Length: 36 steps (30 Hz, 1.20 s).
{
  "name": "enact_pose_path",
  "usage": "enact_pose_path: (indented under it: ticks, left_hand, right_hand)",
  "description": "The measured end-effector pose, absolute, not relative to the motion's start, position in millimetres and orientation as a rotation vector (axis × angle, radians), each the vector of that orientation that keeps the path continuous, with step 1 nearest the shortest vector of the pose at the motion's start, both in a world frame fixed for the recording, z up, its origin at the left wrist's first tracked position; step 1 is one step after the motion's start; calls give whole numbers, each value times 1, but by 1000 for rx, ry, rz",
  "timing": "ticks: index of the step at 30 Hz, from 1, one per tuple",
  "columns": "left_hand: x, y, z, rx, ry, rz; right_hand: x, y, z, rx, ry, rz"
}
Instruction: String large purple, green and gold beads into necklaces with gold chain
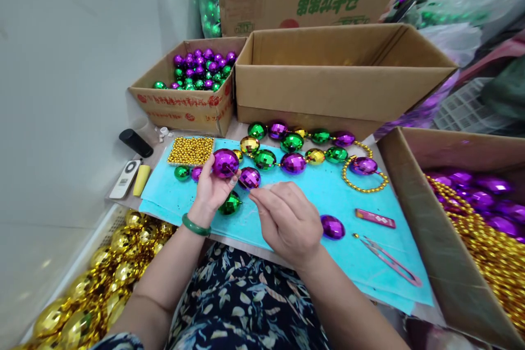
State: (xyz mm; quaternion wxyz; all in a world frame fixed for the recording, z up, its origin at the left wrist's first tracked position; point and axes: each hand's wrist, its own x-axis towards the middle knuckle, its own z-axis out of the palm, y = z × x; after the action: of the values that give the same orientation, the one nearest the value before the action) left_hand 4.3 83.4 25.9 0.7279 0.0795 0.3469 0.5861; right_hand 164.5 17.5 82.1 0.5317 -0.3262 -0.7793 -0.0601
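We see the left hand [215,188] with its grip clamped on a glossy purple faceted oval bead [225,162], raised over the turquoise cloth [328,191] covering the worktop [156,161]. The right hand [291,221] has its grip pinched together on a thin strand [241,180] running to that bead. Beside the left hand we see a shiny green faceted bead [230,203] lying on the cloth.

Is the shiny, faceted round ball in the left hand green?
No, the shiny, faceted round ball held in the bare left hand is purple.
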Motion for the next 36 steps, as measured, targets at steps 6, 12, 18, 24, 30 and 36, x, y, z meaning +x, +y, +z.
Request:
enact_pose_path:
  ticks: [6, 12, 18, 24, 30, 36]
  left_hand:
    - [8, 76, 26, 206, 744, 1327]
    - [10, 74, 27, 190, 713, 1403]
    - [8, 74, 28, 167, 704, 1398]
    - [8, 75, 28, 161, 707, 1401]
    - [5, 79, 19, 184, 758, 1372]
    - [4, 78, 16, 143, 755, 1356]
  right_hand:
    - [157, 28, 81, -789, -1984, -194]
    - [152, 34, 76, -807, -2039, -253]
    - [149, 38, 80, -817, -2065, -284]
    - [150, 39, 80, -807, -2040, -281]
    - [153, 34, 82, -785, -2053, -289]
    - [154, 33, 86, -776, -2104, -254]
